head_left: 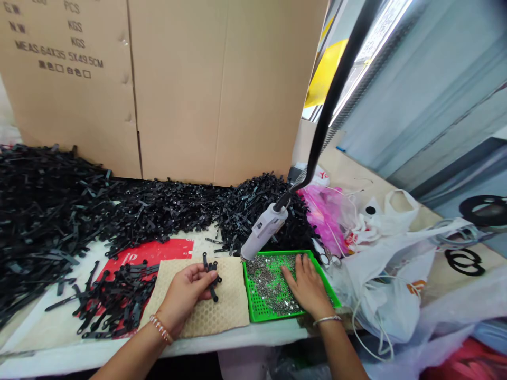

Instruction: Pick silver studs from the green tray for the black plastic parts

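And here we have black strips (pixel 122 295), smooth plastic with a faint dull sheen, and look, tiny parts (pixel 269 279) in bright, glinting metal! The tray (pixel 273 317) is glossy plastic, the mat (pixel 232 303) matt and honeycomb-textured, the carton (pixel 178 89) matt cardboard, the driver (pixel 263 232) smooth-cased plastic, the bags (pixel 396 295) thin, crinkled, shiny film.

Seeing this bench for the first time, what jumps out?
First, the dark heaps of small black parts spread along the back of the bench, below a big cardboard box. Next, the bright green tray of small metal pieces at front right, the right hand in it. To its left, the left hand holds a few black parts above a tan pad.
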Motion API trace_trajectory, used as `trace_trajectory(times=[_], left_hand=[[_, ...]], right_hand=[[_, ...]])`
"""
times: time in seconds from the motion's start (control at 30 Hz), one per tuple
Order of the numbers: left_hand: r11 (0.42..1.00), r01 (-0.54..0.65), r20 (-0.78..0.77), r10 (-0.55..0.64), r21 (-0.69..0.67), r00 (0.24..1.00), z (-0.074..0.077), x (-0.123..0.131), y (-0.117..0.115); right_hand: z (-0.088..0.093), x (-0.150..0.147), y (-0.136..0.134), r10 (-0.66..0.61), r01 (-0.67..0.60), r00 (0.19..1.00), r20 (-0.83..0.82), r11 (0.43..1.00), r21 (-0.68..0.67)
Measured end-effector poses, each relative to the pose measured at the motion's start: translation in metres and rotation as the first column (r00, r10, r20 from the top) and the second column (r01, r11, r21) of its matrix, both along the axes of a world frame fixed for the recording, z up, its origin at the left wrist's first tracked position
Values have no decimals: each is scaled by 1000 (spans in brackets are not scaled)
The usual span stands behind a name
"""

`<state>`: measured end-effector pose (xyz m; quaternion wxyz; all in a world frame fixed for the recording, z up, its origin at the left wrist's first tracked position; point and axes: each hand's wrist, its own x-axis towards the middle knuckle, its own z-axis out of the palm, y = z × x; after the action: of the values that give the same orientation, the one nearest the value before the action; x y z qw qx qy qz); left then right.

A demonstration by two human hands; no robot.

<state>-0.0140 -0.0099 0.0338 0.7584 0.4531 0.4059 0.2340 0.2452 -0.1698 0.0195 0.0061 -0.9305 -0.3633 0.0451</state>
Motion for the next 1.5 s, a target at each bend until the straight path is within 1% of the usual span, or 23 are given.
trace_trajectory(times=[0.13, 0.3, 0.37, 0.47, 0.5, 0.53, 0.57, 0.67, 0.7, 0.73, 0.83, 0.87, 0.97, 1.0, 1.03, 1.13, 1.17, 1.2, 1.27, 1.3, 1.37, 1.43, 1.5], left_hand=[[1000, 3, -3, -3, 3, 1000, -1, 0, 0], [1000, -4, -9, 4, -2, 1000, 0, 1, 0], [1000, -2, -9, 2, -1, 1000, 0, 0, 0], [1000, 2, -9, -2, 4, 1000, -1, 0, 0], [1000, 1, -9, -1, 3, 1000, -2, 0, 0], [1000, 0, -8, 0, 3, 1000, -2, 0, 0], [1000, -1, -6, 1, 1, 1000, -2, 0, 0], [1000, 0, -2, 0, -3, 1000, -1, 0, 0], [1000, 1, -4, -1, -3, 1000, 0, 0, 0], [1000, 0, -6, 0, -3, 1000, 1, 0, 0], [1000, -5, -9, 5, -9, 1000, 2, 0, 0], [1000, -9, -8, 9, -11, 1000, 2, 0, 0], [1000, -12, 2, 12, -7, 1000, 1, 0, 0], [1000, -13, 4, 13, -5, 1000, 1, 0, 0], [1000, -14, 5, 14, -3, 1000, 1, 0, 0], [1000, -22, 4, 22, -1, 1000, 1, 1, -1], [1000, -24, 3, 24, 0, 1000, 1, 1, -1], [1000, -25, 2, 25, 0, 1000, 1, 1, -1], [1000, -19, 1, 19, -2, 1000, 1, 1, -1], [1000, -16, 1, 16, -2, 1000, 1, 1, -1], [1000, -15, 2, 15, -1, 1000, 0, 1, -1], [1000, -22, 1, 22, 0, 1000, -1, 1, 0], [1000, -25, 0, 25, -1, 1000, -1, 1, 0]], right_hand=[[5, -5, -1, 70, -69, 989, -133, 998, 7], [9, -11, 1, -16, 15, 999, -38, 999, -40], [11, -20, 4, 31, -36, 997, -66, 997, -65], [16, -33, 2, 178, -190, 972, -156, 979, -68], [17, -34, -1, 209, -222, 965, -160, 972, -73], [19, -35, -5, 210, -224, 968, -141, 971, -89], [20, -34, -10, 181, -193, 978, -105, 974, -117], [23, -29, -25, 43, -47, 999, -23, 978, -203], [23, -29, -29, 33, -40, 999, -36, 976, -213], [24, -31, -33, 58, -72, 996, -71, 975, -209], [27, -39, -40, 188, -213, 970, -155, 963, -166], [28, -42, -42, 193, -217, 970, -146, 961, -171], [31, -48, -44, 95, -107, 994, -58, 965, -239], [31, -50, -44, 86, -97, 995, -52, 963, -252], [32, -52, -45, 110, -124, 992, -68, 960, -252], [32, -61, -45, 274, -302, 947, -166, 936, -178], [32, -63, -45, 297, -324, 939, -175, 933, -154], [32, -64, -44, 288, -312, 943, -167, 939, -143], [32, -66, -44, 229, -247, 964, -133, 959, -138], [32, -68, -43, 225, -241, 966, -129, 962, -129], [33, -71, -43, 310, -327, 936, -167, 941, -84], [33, -73, -44, 424, -440, 878, -223, 897, -27], [34, -71, -46, 449, -460, 864, -229, 888, 6]])
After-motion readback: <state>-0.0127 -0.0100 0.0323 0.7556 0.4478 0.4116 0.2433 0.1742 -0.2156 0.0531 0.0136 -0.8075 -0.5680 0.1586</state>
